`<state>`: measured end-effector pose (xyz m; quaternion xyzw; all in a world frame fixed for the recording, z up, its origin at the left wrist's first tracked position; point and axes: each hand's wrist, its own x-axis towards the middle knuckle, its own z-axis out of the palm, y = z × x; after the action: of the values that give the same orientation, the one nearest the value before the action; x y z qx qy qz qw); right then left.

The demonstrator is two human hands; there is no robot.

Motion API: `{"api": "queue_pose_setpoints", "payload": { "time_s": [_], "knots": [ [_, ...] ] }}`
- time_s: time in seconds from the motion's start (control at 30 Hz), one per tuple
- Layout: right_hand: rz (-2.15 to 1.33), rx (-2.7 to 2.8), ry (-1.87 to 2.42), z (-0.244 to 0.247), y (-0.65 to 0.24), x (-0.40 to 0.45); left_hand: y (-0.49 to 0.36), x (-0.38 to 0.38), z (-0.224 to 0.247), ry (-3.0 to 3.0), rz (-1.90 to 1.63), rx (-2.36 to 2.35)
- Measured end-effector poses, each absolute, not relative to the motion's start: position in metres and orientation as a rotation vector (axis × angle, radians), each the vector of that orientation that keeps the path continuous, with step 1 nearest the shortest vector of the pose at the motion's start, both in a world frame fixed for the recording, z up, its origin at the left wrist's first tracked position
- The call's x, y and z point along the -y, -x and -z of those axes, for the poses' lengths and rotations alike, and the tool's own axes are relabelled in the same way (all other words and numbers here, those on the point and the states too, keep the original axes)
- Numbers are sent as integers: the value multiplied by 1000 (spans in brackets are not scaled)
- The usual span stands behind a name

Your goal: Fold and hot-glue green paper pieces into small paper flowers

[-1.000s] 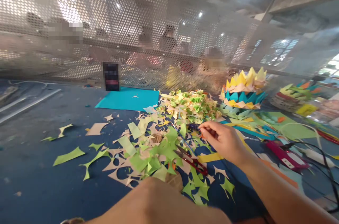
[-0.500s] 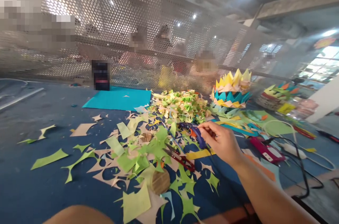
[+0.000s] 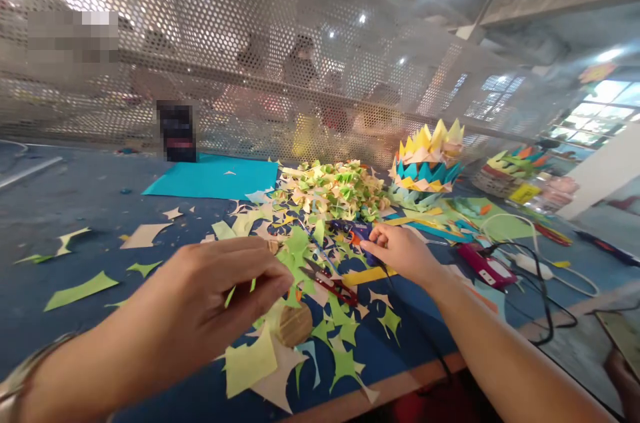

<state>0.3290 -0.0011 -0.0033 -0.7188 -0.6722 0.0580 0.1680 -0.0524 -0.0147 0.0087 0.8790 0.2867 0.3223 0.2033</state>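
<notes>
My right hand [image 3: 403, 251] grips the handle of a dark blue glue gun [image 3: 364, 231] with an orange trigger, which lies among the scraps. Over the left part of the scraps hovers my left hand [image 3: 225, 289], its fingers bent and thumb close to the fingertips; whatever may be between them is hidden. Red-handled thread snips [image 3: 334, 286] lie between the two hands. Close to me is a round wooden disc [image 3: 295, 325] beside green and cream cut scraps [image 3: 250, 363]. A heap of small folded green and cream pieces [image 3: 335, 189] sits behind the glue gun.
A layered piece with yellow, peach and teal points [image 3: 429, 166] stands behind at right. Teal sheet [image 3: 215, 177] and a dark blurred object [image 3: 177, 133] are at back left. A magenta box [image 3: 485, 265] with cables lies right. A perforated metal screen [image 3: 225, 63] borders the table.
My left hand has come up from the lower edge to above the scraps. My right hand stays on the glue gun. The view has shifted slightly.
</notes>
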Motion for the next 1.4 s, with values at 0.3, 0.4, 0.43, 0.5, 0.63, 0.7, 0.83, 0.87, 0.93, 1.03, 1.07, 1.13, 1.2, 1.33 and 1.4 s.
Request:
{"api": "queue_pose_setpoints", "payload": {
  "time_s": [0.3,0.4,0.43,0.5,0.63,0.7,0.83,0.87,0.93,1.03,1.07,1.13,1.2,1.33,1.4],
  "knots": [
    [-365,1718,2061,8,-337,-9,12,-5,-5,-2602,-384,-917],
    [-368,1645,2054,6,-345,3,7,8,3,-2616,-206,-926],
    [-364,1625,2038,6,-348,8,6,10,5,-2630,-173,-935],
    [-338,1606,1987,6,-355,19,4,12,8,-2645,-165,-957],
    [-189,1662,2010,10,-359,36,8,7,10,-2577,-281,-977],
    [15,1724,2071,11,-351,41,11,4,10,-2527,-323,-971],
    [294,1935,1883,6,-314,44,14,0,8,-2503,-417,-922],
    [209,2000,1827,4,-303,44,15,-1,7,-2490,-440,-937],
    [-6,2178,1745,2,-281,41,17,-4,3,-2441,-495,-998],
    [-130,2362,1711,2,-256,36,22,-12,-2,-2320,-674,-1082],
    [-143,2378,1722,2,-251,35,24,-16,-4,-2270,-725,-1102],
    [-178,2352,1764,3,-246,34,29,-22,-6,-2146,-736,-1144],
    [-245,2312,1794,2,-245,34,33,-28,-8,-2018,-658,-1164],
    [-458,2262,1717,0,-248,36,35,-33,-9,-1862,-635,-1135],
    [-544,2211,1661,-1,-251,36,33,-32,-9,-1810,-696,-1085]
  ]
}}
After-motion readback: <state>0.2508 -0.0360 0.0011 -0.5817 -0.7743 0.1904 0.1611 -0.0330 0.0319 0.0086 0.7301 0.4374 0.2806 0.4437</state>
